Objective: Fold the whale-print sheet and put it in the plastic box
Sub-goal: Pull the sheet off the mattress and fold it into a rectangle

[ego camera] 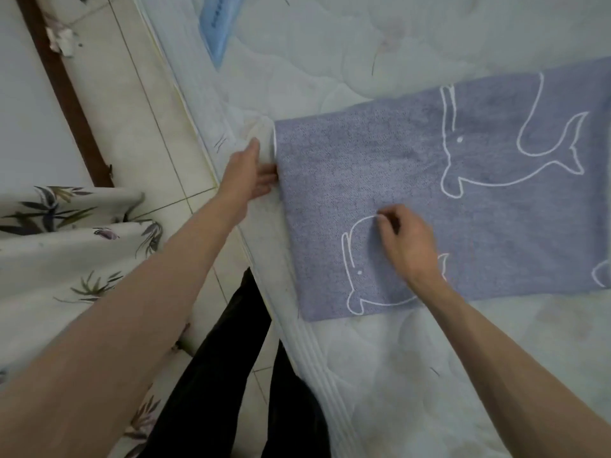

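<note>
The sheet [463,200] lies flat on the mattress [413,375], folded into a band, so the step seems to be the folding itself: the left hand [248,173] has its fingers at the left edge, maybe slipped under it, and the right hand [406,246] pinches the cloth on top with bent fingers. The next move probably needs both hands to lift this end and bring it evenly over the rest. The sheet's right part is cut off, whether the left fingers really hold the edge cannot be told, and no box is visible.
</note>
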Available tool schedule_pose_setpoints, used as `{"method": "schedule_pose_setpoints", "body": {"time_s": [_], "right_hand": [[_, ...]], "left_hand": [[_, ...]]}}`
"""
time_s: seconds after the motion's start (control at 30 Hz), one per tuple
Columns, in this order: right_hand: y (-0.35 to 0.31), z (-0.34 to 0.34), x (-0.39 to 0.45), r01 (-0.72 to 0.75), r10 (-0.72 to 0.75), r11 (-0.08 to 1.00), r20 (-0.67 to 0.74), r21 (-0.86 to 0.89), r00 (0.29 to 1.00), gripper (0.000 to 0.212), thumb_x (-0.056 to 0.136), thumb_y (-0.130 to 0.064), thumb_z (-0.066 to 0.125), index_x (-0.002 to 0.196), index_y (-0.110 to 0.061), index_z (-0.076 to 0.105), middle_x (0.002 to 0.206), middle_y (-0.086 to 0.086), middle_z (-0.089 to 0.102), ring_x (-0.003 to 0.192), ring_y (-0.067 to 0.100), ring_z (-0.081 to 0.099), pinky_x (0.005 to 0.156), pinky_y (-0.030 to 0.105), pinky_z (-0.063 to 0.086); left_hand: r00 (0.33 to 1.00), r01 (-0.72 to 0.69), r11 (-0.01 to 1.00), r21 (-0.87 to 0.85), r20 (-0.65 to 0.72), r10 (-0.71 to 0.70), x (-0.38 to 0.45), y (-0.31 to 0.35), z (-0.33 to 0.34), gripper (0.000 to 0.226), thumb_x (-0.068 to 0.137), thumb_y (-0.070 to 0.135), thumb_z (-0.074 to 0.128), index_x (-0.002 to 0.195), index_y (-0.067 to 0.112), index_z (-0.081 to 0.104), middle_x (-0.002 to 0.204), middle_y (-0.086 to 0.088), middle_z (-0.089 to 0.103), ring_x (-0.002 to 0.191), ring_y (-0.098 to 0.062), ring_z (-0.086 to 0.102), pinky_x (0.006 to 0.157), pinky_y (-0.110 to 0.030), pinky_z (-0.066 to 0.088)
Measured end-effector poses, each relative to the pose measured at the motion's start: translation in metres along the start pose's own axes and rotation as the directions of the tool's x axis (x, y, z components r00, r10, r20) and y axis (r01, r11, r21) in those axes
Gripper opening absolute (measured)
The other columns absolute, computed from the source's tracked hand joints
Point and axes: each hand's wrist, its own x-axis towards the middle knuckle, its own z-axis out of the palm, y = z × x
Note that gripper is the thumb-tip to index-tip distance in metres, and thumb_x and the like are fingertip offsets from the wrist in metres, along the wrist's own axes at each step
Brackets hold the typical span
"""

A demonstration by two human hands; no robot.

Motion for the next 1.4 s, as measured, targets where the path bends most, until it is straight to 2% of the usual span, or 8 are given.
{"method": "schedule_pose_setpoints", "body": {"time_s": [0.2,0.5,0.63,0.87,0.97,1.13,1.27,1.4], "right_hand": [[-0.064,0.054,0.008,-0.497,0.368,0.834,0.43,0.239,0.824,0.03,0.092,-0.035,0.066,0.077,-0.01,0.071,0.067,0.008,0.074,0.066,0.031,0.073,0.064,0.04,0.06],[-0.08,0.049,0.026,-0.662,0.506,0.742,0.555,0.11,0.66,0.04,0.085,-0.048,0.072,0.085,-0.008,0.074,0.074,0.009,0.077,0.073,0.027,0.076,0.072,0.036,0.059],[-0.088,0.056,0.027,-0.682,0.561,0.727,0.498,0.086,0.661,0.037,0.086,-0.045,0.071,0.08,-0.009,0.073,0.072,0.009,0.076,0.065,0.022,0.073,0.068,0.032,0.056],[-0.091,0.066,0.026,-0.691,0.611,0.721,0.422,0.052,0.67,0.033,0.088,-0.04,0.069,0.08,-0.008,0.072,0.071,0.007,0.076,0.068,0.022,0.071,0.071,0.035,0.056],[-0.089,0.069,0.023,-0.696,0.619,0.714,0.401,0.071,0.676,0.034,0.089,-0.042,0.071,0.08,-0.009,0.071,0.072,0.006,0.076,0.066,0.018,0.068,0.067,0.031,0.054],[-0.095,0.078,0.019,-0.678,0.635,0.735,0.356,-0.006,0.685,0.04,0.088,-0.048,0.069,0.09,-0.008,0.066,0.077,0.006,0.073,0.074,0.023,0.069,0.078,0.041,0.057],[-0.114,0.079,0.023,-0.512,0.596,0.803,0.445,-0.305,0.669,0.051,0.085,-0.058,0.065,0.109,-0.013,0.06,0.101,0.003,0.067,0.098,0.026,0.064,0.078,0.031,0.044],[-0.143,0.065,0.066,-0.281,0.359,0.924,0.339,-0.258,0.87,0.026,0.089,-0.05,0.059,0.091,-0.024,0.065,0.086,-0.003,0.071,0.085,0.022,0.066,0.073,0.03,0.046]], "left_hand": [[0.988,-0.026,0.983,0.182,0.154,-0.003,0.051,0.048,0.01,0.071,0.093,0.068,0.043,0.126,0.009,0.062,0.119,-0.015,0.07,0.107,-0.031,0.069,0.098,-0.047,0.056],[0.988,0.001,0.97,0.243,0.15,-0.039,0.048,0.056,0.001,0.054,0.097,0.066,0.036,0.103,0.019,0.062,0.096,-0.007,0.074,0.081,-0.024,0.076,0.074,-0.043,0.065],[0.986,-0.059,0.923,0.38,0.167,-0.006,0.051,0.069,-0.002,0.053,0.098,0.064,0.025,0.086,0.025,0.057,0.085,-0.01,0.073,0.061,-0.022,0.074,0.065,-0.036,0.063],[0.821,0.421,0.872,-0.251,0.514,-0.249,0.057,0.074,-0.003,0.063,0.103,0.068,0.027,0.148,0.027,0.042,0.132,-0.017,0.063,0.117,-0.032,0.065,0.099,-0.047,0.052],[0.859,0.459,0.772,-0.439,0.441,-0.26,0.066,0.075,-0.005,0.057,0.102,0.064,0.038,0.144,0.028,0.051,0.127,-0.02,0.065,0.116,-0.034,0.066,0.102,-0.048,0.05],[0.925,0.345,0.847,-0.406,0.303,-0.231,0.06,0.059,0.006,0.023,0.095,0.029,0.068,0.118,0.025,0.064,0.127,-0.012,0.07,0.112,-0.027,0.069,0.1,-0.044,0.055],[0.948,0.016,0.997,-0.081,0.318,0.01,0.064,0.056,-0.002,0.055,0.084,0.008,0.082,0.133,0.018,0.059,0.131,-0.013,0.066,0.113,-0.025,0.068,0.094,-0.037,0.058],[0.88,-0.057,0.998,0.029,0.473,0.037,0.081,0.061,-0.008,0.06,0.084,0.005,0.081,0.134,0.024,0.055,0.115,-0.012,0.068,0.09,-0.017,0.07,0.077,-0.036,0.063]]}}
